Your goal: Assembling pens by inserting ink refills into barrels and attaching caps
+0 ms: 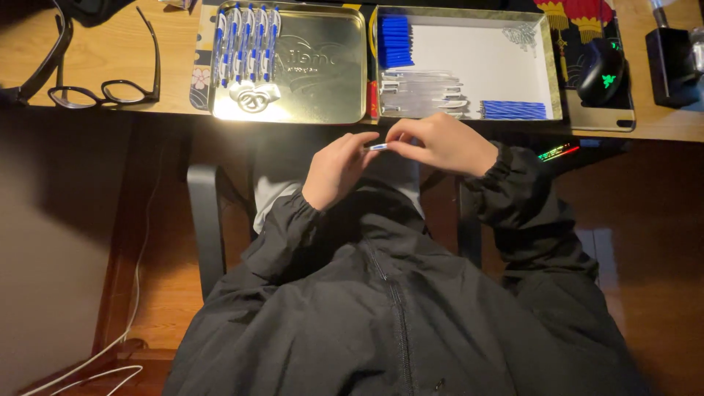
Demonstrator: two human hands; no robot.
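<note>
Wooden flooring and a dark jacket fill the near view; above the lap, the left hand and right hand both pinch a small pen part between their fingertips. Judged step: assembling a pen, which calls for straight alignment. Beyond, on the desk, lie a tin lid of finished pens and a parts tray.

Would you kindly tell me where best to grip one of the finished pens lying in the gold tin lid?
Probably at mid-barrel, from above. The finished pens lie flat, side by side in the gold tin lid, ends toward the rim, so only a top pinch across one barrel looks free.
</note>
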